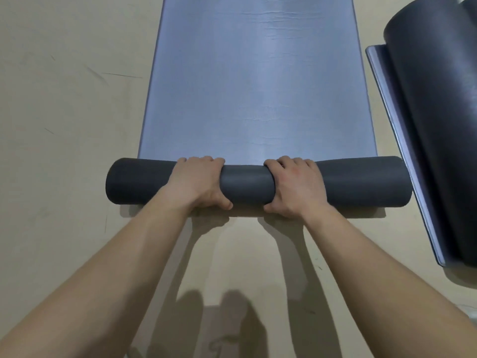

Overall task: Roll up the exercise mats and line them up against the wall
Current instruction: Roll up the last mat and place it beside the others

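- Your left grip (200, 182) and right grip (295, 188) are both clenched on the roll (246, 184). The fingers curl over its far side and the thumbs tuck under the near side. The two sit near the middle of the roll, a little apart.
- The roll lies crosswise on the floor (64, 104) at the near end of the blue mat (258, 81). It looks thin, and most of the mat lies flat, running away from you past the top of the view.
- By my reading you are early in rolling this mat, with nearly its whole length left to take up.
- A second mat (436, 120) lies to your right, its dark underside curled loosely over its flat part. It is not a tight roll, so it likely needs work too.
- The right end of your roll sits just beside that mat's edge, and I cannot tell if they touch. It may snag there as you push forward.
- No wall is in view, so nothing here shows any mat lined up.
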The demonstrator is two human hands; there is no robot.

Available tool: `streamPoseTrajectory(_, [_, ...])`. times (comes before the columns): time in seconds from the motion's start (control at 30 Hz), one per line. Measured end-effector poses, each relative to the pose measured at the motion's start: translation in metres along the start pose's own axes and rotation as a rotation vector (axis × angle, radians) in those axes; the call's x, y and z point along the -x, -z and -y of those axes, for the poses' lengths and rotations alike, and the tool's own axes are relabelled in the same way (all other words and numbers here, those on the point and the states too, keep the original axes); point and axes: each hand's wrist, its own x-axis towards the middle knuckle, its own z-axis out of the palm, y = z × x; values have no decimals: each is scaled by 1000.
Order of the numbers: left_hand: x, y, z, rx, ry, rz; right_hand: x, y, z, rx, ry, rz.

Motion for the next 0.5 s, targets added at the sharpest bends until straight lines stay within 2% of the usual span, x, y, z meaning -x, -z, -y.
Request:
streamPoseTrajectory(0.07, [6, -12, -11, -57, 46, -220, -20, 22, -7, -67, 2, 123])
streamPoseTrajectory(0.13, [4, -9, -12, -10, 59, -303, -38, 41, -12, -137, -11, 267])
streamPoseTrajectory(0.3, [-12, 24, 0, 83, -8, -5, -46, 52, -12, -178, -74, 443])
streamPoseTrajectory(0.43, [-15, 21, -3, 137, -29, 224, -36, 52, -16, -384, -127, 656])
streamPoseTrajectory(0.5, [-19, 20, -2, 167, -37, 259, -23, 47, -12, -377, -136, 553])
